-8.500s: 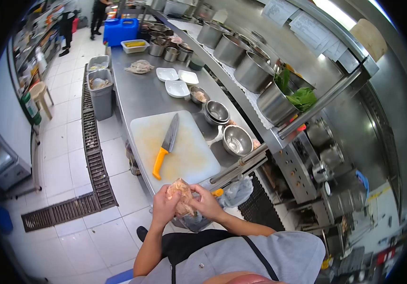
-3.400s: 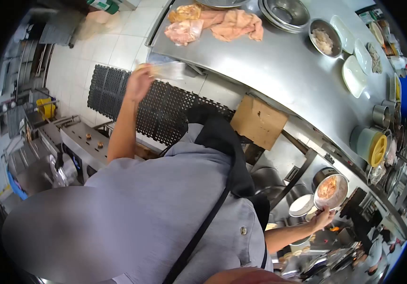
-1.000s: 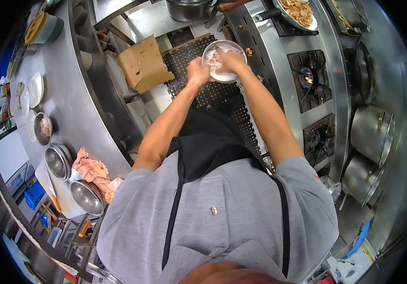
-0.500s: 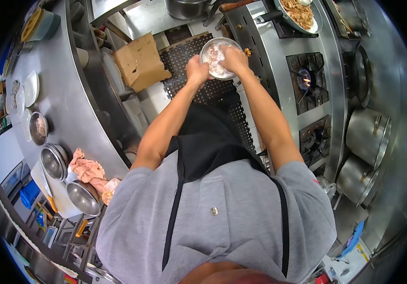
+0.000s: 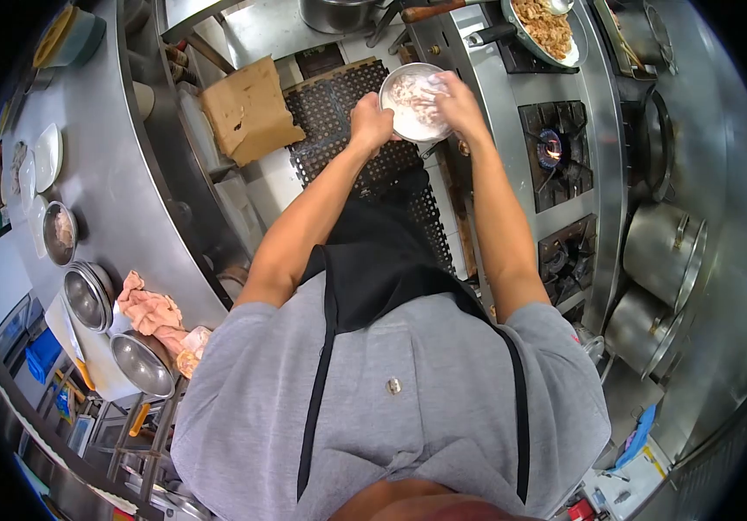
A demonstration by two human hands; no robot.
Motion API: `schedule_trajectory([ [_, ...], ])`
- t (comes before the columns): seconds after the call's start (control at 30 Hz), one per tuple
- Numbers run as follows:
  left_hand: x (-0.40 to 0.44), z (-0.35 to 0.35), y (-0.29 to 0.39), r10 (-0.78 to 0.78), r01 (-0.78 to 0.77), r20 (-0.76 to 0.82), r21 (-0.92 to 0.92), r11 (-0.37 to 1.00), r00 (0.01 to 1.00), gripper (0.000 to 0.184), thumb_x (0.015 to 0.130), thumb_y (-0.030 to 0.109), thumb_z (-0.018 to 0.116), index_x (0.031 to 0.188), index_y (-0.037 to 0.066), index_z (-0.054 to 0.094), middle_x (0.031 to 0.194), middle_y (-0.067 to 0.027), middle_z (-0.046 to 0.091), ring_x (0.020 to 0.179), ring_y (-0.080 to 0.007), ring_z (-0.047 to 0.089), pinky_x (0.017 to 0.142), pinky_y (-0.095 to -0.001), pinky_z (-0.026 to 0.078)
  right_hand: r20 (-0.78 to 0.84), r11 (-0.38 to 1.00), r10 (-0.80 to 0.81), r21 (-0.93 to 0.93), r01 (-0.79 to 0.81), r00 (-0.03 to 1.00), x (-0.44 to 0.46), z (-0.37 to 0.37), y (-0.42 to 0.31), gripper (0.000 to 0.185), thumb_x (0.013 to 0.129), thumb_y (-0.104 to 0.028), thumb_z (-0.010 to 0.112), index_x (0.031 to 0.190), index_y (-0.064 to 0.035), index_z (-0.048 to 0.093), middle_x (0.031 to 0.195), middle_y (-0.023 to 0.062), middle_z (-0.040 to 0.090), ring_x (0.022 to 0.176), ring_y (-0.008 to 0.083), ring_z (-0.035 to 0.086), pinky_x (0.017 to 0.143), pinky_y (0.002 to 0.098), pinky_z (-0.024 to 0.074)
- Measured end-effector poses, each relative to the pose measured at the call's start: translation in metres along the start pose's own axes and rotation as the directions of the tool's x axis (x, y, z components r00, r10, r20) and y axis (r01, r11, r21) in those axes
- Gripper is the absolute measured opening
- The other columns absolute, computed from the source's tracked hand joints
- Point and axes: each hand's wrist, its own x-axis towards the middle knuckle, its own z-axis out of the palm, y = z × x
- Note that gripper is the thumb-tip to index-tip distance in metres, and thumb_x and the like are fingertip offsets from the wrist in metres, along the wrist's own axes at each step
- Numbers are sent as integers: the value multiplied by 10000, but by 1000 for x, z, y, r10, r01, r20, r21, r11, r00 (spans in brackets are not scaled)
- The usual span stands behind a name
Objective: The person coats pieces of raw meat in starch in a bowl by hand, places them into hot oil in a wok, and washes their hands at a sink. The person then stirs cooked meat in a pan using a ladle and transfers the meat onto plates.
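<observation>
In the head view, my left hand [image 5: 372, 123] grips the near left rim of a round metal bowl [image 5: 386, 90], held out over the floor mat. White powder or batter with pinkish pieces, perhaps raw meat [image 5: 414, 97], fills the bowl. My right hand [image 5: 459, 106] is at the bowl's right side, its fingers reaching over the rim at the mixture. Those fingers are smeared by motion, so their closure is unclear.
On the right, a burner [image 5: 550, 148] is lit; a frying pan [image 5: 546, 33] with browned food stands beyond it. The left steel counter [image 5: 122, 165] holds stacked bowls [image 5: 87, 297], a knife [image 5: 76, 339] and pink raw meat [image 5: 149, 310]. A cardboard sheet [image 5: 250, 111] lies ahead.
The bowl and both hands have shifted slightly right in view. My right hand has moved from over the mixture toward the bowl's right edge, exposing more white contents.
</observation>
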Motion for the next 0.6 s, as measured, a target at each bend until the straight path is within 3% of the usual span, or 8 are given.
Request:
schedule_trajectory([
  [0.07, 6, 5, -3, 12, -12, -5, -38, 999, 1000, 33, 839, -34, 546, 858, -55, 530, 809, -121, 595, 657, -233, 669, 482, -351, 611, 30, 862, 139, 489, -135, 990, -1, -10, -4, 377, 746, -23, 554, 1121, -12, 589, 1101, 292, 642, 1033, 428, 631, 891, 440, 497],
  [0.1, 4, 9, -3, 19, -19, 1, -68, 998, 1000, 27, 839, -38, 545, 838, -47, 520, 804, -117, 590, 657, -231, 668, 481, -349, 611, -21, 992, 65, 110, -63, 998, -2, -17, -8, 289, 745, -14, 543, 1031, -6, 575, 1064, 288, 650, 994, 435, 638, 814, 452, 513],
  [0.27, -5, 22, 6, 14, -14, -4, -64, 998, 1000, 64, 839, -40, 547, 802, -24, 497, 784, -107, 566, 649, -220, 655, 472, -339, 606, -241, 1000, 13, -3, -14, 970, -13, -12, -12, 292, 771, -62, 612, 1060, -19, 606, 985, 273, 668, 977, 424, 639, 832, 451, 502],
  [0.33, -2, 25, 13, -6, 5, -13, -114, 993, 1000, 83, 837, -40, 549, 788, -18, 485, 774, -104, 555, 630, -213, 642, 463, -333, 602, 12, 933, -228, -282, 222, 974, -10, -8, -19, 365, 785, -146, 682, 1129, -41, 624, 1022, 266, 664, 1021, 411, 628, 890, 446, 485],
  [0.37, -4, 27, 14, 14, -16, -21, -106, 994, 1000, 104, 834, -29, 562, 777, -12, 477, 776, -105, 557, 609, -203, 630, 458, -329, 599, 352, 928, -77, -317, 196, 933, -11, -19, -19, 443, 778, -200, 728, 1187, -64, 625, 1107, 252, 644, 1070, 402, 609, 923, 441, 478],
  [0.47, 2, 28, 4, 58, -57, 4, -68, 996, 998, 69, 831, -21, 569, 806, -25, 504, 781, -108, 569, 608, -203, 634, 464, -333, 603, 113, 977, -161, -121, 175, 980, 9, -15, 10, 515, 734, -219, 747, 1213, -72, 626, 1124, 236, 648, 1073, 395, 614, 933, 437, 480],
  [0.53, -8, 26, 16, 44, -44, 14, -53, 998, 999, 37, 831, -20, 564, 847, -40, 538, 783, -107, 580, 613, -203, 643, 468, -333, 606, 140, 954, -188, -209, 215, 972, 16, -4, 10, 536, 689, -246, 761, 1179, -64, 646, 1115, 220, 663, 1064, 384, 628, 929, 430, 487],
  [0.6, -8, 25, 18, 28, -28, 40, -4, 1000, 999, 63, 828, -23, 551, 883, -54, 559, 786, -112, 592, 635, -205, 659, 482, -335, 611, 339, 952, 47, -300, 60, 940, 22, 0, -7, 497, 670, -191, 746, 1139, -50, 660, 1139, 224, 657, 1068, 378, 627, 918, 413, 489],
])
